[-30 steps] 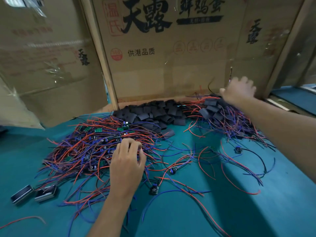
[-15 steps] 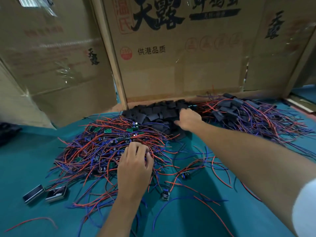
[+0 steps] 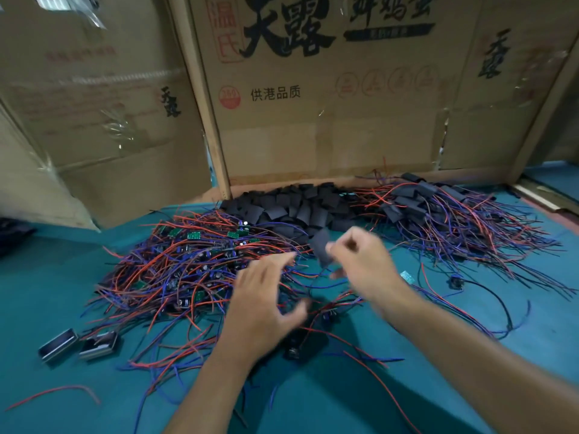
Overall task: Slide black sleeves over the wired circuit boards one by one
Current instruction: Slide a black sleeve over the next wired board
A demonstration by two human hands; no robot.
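Right hand [image 3: 360, 264] is pinching a single black sleeve [image 3: 322, 249] between thumb and fingertips, holding it up above the wires, blurred. Left hand [image 3: 263, 296] is hovering over the near edge of the wired boards pile [image 3: 194, 261], fingers spread and loosely bent, gripping nothing as far as the blur lets me tell. That tangle of red and blue leads with small green boards is sitting left of centre on the teal table [image 3: 470, 355]. Loose sleeves heap [image 3: 291, 205] is lying behind it against the cardboard wall [image 3: 329, 126]. Finished pile [image 3: 445, 211], boards already in black sleeves with wires trailing, is sitting to the right of that heap. Stray leads and a dark board are lying under and between both hands, cluttering the working spot. A lone black-wired part [image 3: 456, 281] is lying right of the right wrist. Two small metal-edged boxes [image 3: 78, 343] are sitting at the left, just beside the tangle's edge
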